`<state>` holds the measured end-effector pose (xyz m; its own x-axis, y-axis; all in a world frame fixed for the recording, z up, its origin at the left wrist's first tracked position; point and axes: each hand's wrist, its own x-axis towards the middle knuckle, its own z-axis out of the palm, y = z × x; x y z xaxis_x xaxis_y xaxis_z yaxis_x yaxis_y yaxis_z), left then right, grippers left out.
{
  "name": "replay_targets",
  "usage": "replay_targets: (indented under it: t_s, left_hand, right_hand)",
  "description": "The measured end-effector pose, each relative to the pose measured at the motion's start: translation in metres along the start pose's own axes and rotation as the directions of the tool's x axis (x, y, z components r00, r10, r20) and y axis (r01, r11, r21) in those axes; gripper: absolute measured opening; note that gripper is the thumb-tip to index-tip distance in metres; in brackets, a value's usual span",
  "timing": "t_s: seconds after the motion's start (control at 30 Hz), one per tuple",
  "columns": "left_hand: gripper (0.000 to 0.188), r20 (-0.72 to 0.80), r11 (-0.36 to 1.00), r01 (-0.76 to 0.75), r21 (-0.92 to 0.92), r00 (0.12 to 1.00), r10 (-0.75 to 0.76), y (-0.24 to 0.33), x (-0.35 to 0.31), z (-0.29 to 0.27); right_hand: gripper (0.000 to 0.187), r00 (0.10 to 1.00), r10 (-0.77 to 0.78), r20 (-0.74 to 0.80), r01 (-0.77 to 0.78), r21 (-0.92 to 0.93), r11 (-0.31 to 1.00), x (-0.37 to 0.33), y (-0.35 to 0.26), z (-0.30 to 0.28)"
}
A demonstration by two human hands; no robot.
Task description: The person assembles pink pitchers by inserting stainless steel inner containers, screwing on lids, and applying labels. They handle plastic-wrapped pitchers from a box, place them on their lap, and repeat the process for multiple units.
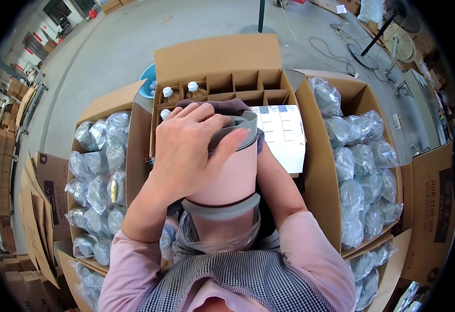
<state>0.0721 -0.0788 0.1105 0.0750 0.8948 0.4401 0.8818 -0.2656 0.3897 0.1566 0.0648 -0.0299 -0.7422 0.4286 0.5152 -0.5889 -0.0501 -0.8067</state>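
Observation:
A large pink tumbler (pixel 227 177) with a grey lid (pixel 245 125) and a grey band lower down stands in front of my chest. My left hand (pixel 191 138) is closed over its top, fingers across the lid and thumb along the side. Clear plastic wrap (pixel 219 244) surrounds the tumbler's lower end. My right forearm (pixel 279 179) reaches up behind the tumbler, which hides that hand and its fingers. Dark purple cloth (pixel 232 105) shows behind the lid, where the right forearm ends.
A divided carton (pixel 217 52) ahead holds several white-capped bottles (pixel 192 87); a white printed sheet (pixel 282 138) lies over its near right. Open cartons of plastic-wrapped items flank me, left (pixel 136 140) and right (pixel 316 151). A blue basin (pixel 146 80) sits beyond; cables (pixel 326 49) trail on the floor.

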Motion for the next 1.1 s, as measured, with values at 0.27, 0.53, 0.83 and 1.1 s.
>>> replay_targets:
  t_s: [0.27, 0.53, 0.83, 1.1]
  left_hand:
    - [0.052, -0.049, 0.28, -0.085, -0.956, 0.99, 0.134, -0.125, -0.035, 0.032]
    - [0.05, -0.098, 0.735, -0.045, -0.676, 0.995, -0.029, -0.079, -0.023, 0.022]
    - [0.026, -0.202, 0.705, 0.023, -0.709, 0.951, -0.234, -0.06, -0.005, 0.025]
    - [0.031, -0.264, -0.101, -0.267, -0.959, 0.964, -0.043, -0.145, -0.031, 0.095]
  right_hand:
    - [0.061, 0.998, -0.056, -0.042, 0.029, -0.482, 0.876, -0.012, -0.094, 0.033]
    - [0.025, 0.997, -0.042, -0.066, -0.014, -0.677, 0.736, -0.005, -0.087, 0.02]
    - [0.044, 0.995, -0.095, 0.003, 0.09, -0.358, 0.929, -0.007, -0.107, -0.005]
    - [0.045, 0.976, 0.192, -0.098, -0.161, -0.924, 0.348, 0.019, -0.137, 0.079]
